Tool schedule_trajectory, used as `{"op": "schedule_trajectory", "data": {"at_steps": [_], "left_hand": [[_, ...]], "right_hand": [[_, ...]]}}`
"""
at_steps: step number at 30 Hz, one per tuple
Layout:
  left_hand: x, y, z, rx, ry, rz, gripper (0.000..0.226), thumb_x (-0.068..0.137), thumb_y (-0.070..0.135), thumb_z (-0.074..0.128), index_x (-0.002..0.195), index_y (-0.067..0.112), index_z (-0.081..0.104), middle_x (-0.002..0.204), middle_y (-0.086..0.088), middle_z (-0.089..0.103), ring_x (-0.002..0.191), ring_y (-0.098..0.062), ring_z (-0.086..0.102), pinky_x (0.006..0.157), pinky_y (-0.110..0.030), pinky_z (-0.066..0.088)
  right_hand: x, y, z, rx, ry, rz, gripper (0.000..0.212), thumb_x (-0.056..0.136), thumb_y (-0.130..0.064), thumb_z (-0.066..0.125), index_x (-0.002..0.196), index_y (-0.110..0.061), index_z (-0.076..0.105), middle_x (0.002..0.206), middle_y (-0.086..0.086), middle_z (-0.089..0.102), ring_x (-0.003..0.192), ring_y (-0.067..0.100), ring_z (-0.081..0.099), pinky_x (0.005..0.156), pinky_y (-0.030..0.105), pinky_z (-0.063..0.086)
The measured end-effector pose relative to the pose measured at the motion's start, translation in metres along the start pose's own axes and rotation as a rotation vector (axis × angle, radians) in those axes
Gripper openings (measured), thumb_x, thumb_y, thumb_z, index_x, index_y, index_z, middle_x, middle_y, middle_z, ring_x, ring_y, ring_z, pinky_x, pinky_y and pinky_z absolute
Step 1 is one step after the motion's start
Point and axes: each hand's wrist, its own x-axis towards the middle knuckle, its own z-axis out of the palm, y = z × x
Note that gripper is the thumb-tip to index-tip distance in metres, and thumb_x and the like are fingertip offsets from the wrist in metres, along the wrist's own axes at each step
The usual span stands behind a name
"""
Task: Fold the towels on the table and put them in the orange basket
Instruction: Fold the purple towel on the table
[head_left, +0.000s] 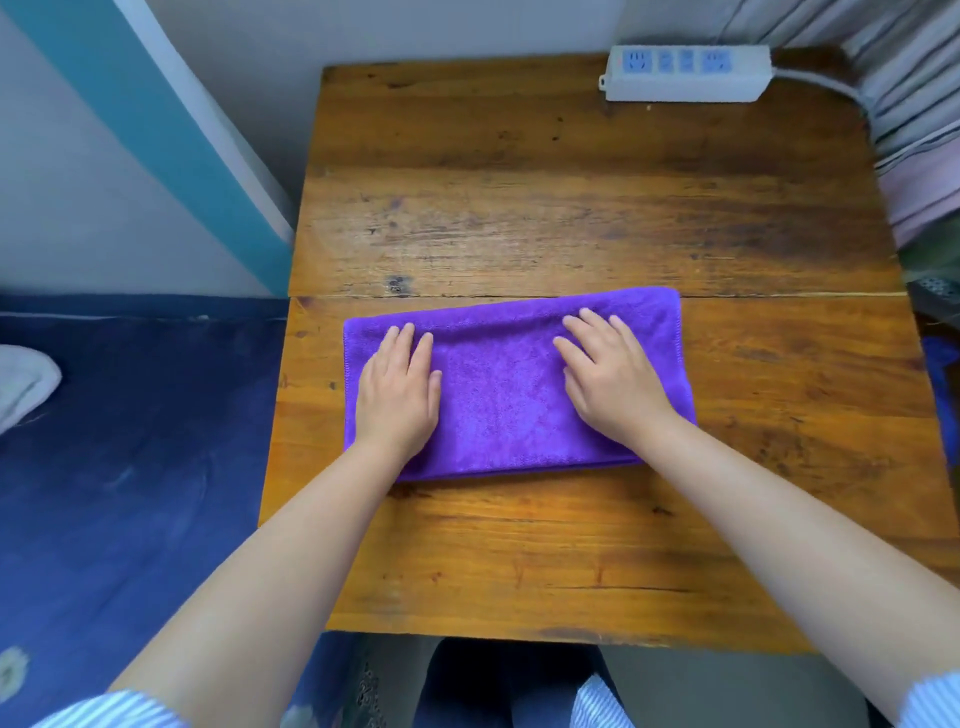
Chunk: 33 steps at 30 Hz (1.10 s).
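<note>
A purple towel (501, 395) lies folded into a long rectangle in the middle of the wooden table (571, 208). My left hand (397, 395) presses flat on the towel's left part with straight fingers. On the right part of the towel my right hand (610, 376) lies flat too, fingers spread and pointing away from me. No orange basket is in view.
A white power strip (685, 73) sits at the table's far right corner, its cable running off to the right. A blue bed cover (130, 441) with a white cloth (23, 384) lies left of the table. Grey and pink fabric (914, 156) hangs at the right.
</note>
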Motion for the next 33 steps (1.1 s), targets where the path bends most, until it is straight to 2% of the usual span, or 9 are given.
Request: {"op": "schedule_trajectory", "data": {"at_steps": [2, 5, 8, 12, 16, 23, 27, 30, 33], "left_hand": [[0.012, 0.007, 0.001, -0.036, -0.088, -0.088, 0.071, 0.086, 0.041, 0.012, 0.139, 0.004, 0.041, 0.148, -0.019, 0.034, 0.14, -0.036, 0.03, 0.11, -0.048, 0.031], [0.017, 0.005, 0.01, 0.031, -0.142, -0.113, 0.072, 0.086, 0.05, 0.004, 0.148, 0.017, 0.021, 0.158, -0.008, 0.012, 0.147, -0.025, 0.007, 0.118, -0.042, 0.01], [0.015, -0.005, 0.014, 0.036, -0.158, -0.156, 0.085, 0.072, 0.056, -0.006, 0.148, 0.028, 0.021, 0.159, -0.002, 0.01, 0.147, -0.025, 0.003, 0.118, -0.044, 0.004], [0.016, -0.02, 0.011, -0.011, -0.178, -0.248, 0.08, 0.073, 0.063, 0.003, 0.145, 0.035, 0.024, 0.159, -0.001, 0.007, 0.147, -0.03, -0.003, 0.117, -0.048, 0.002], [0.018, -0.03, 0.01, -0.064, -0.164, -0.339, 0.078, 0.076, 0.063, 0.012, 0.146, 0.032, 0.024, 0.159, -0.003, 0.003, 0.146, -0.033, -0.004, 0.117, -0.048, 0.001], [0.018, -0.028, 0.008, -0.068, -0.192, -0.354, 0.071, 0.08, 0.055, 0.02, 0.147, 0.032, 0.019, 0.159, -0.006, -0.002, 0.146, -0.032, -0.006, 0.118, -0.046, -0.001], [0.017, -0.023, 0.002, 0.025, -0.235, -0.353, 0.059, 0.096, 0.052, 0.026, 0.149, 0.031, 0.012, 0.159, -0.008, -0.007, 0.146, -0.032, -0.011, 0.116, -0.051, -0.003], [0.005, -0.006, 0.002, 0.01, -0.141, -0.278, 0.069, 0.086, 0.054, 0.016, 0.147, 0.023, 0.024, 0.157, -0.014, 0.009, 0.145, -0.037, 0.002, 0.113, -0.058, 0.003], [-0.015, 0.013, 0.012, -0.014, -0.139, -0.152, 0.068, 0.082, 0.049, 0.025, 0.138, 0.015, 0.045, 0.148, -0.019, 0.035, 0.138, -0.043, 0.027, 0.106, -0.064, 0.02]], "right_hand": [[0.025, -0.015, 0.007, -0.008, -0.074, -0.017, 0.043, 0.075, -0.022, 0.038, 0.098, -0.006, 0.071, 0.109, 0.015, 0.069, 0.102, 0.033, 0.066, 0.082, 0.052, 0.051], [0.04, -0.033, 0.02, 0.004, -0.142, -0.033, 0.048, 0.077, -0.032, 0.037, 0.105, -0.013, 0.071, 0.115, 0.009, 0.068, 0.106, 0.028, 0.065, 0.085, 0.048, 0.052], [0.041, -0.031, 0.029, 0.005, -0.169, -0.038, 0.051, 0.078, -0.039, 0.035, 0.11, -0.018, 0.068, 0.119, 0.004, 0.066, 0.109, 0.025, 0.064, 0.099, 0.041, 0.038], [0.039, 0.007, 0.028, -0.004, -0.139, 0.016, 0.057, 0.079, -0.042, 0.032, 0.12, -0.016, 0.062, 0.127, 0.007, 0.061, 0.116, 0.032, 0.058, 0.101, 0.039, 0.02], [0.03, 0.053, 0.016, 0.109, -0.259, 0.245, 0.083, 0.074, -0.055, 0.003, 0.144, -0.017, 0.028, 0.155, 0.005, 0.021, 0.145, 0.028, 0.013, 0.115, 0.039, 0.0], [0.02, 0.081, 0.015, 0.223, -0.269, 0.549, 0.074, 0.082, -0.044, 0.012, 0.148, -0.01, 0.008, 0.158, 0.007, 0.002, 0.146, 0.022, -0.002, 0.118, 0.037, -0.003], [0.008, 0.08, 0.005, 0.242, -0.308, 0.631, 0.068, 0.094, -0.046, 0.019, 0.148, -0.009, -0.002, 0.157, 0.009, -0.009, 0.145, 0.023, -0.012, 0.117, 0.043, -0.008], [-0.011, 0.051, 0.003, 0.206, -0.28, 0.523, 0.075, 0.085, -0.052, 0.016, 0.148, -0.011, 0.003, 0.157, 0.009, -0.007, 0.144, 0.025, -0.012, 0.113, 0.044, -0.012], [-0.039, 0.016, 0.017, 0.166, -0.252, 0.35, 0.069, 0.083, -0.045, 0.025, 0.14, -0.007, 0.036, 0.15, 0.017, 0.028, 0.14, 0.031, 0.015, 0.113, 0.048, 0.003]]}}
